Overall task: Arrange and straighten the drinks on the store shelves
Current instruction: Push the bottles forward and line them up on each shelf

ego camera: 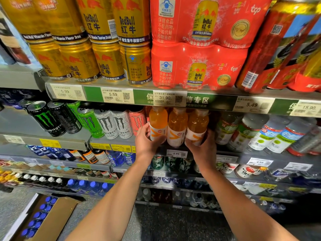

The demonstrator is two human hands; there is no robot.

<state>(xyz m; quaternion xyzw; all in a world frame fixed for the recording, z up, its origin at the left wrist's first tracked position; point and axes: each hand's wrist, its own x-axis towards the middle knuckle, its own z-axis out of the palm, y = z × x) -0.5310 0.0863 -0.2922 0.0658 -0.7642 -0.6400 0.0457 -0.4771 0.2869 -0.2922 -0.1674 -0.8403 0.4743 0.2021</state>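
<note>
Three orange drink bottles with white labels stand side by side at the front of the middle shelf (175, 150). My left hand (145, 141) wraps the left orange bottle (157, 121) at its label. The right orange bottle (198, 123) is gripped low down by my right hand (203, 148). Between them the middle orange bottle (177, 126) stands untouched. Their caps are hidden behind the price rail above.
Monster cans (106, 123) stand left of the bottles, and green- and blue-labelled bottles (271, 136) right of them. Above sit gold Red Bull cans (107, 61) and red multipacks (198, 66). Lower shelves hold more drinks. An open cardboard box of blue-capped bottles (41, 218) sits on the floor at lower left.
</note>
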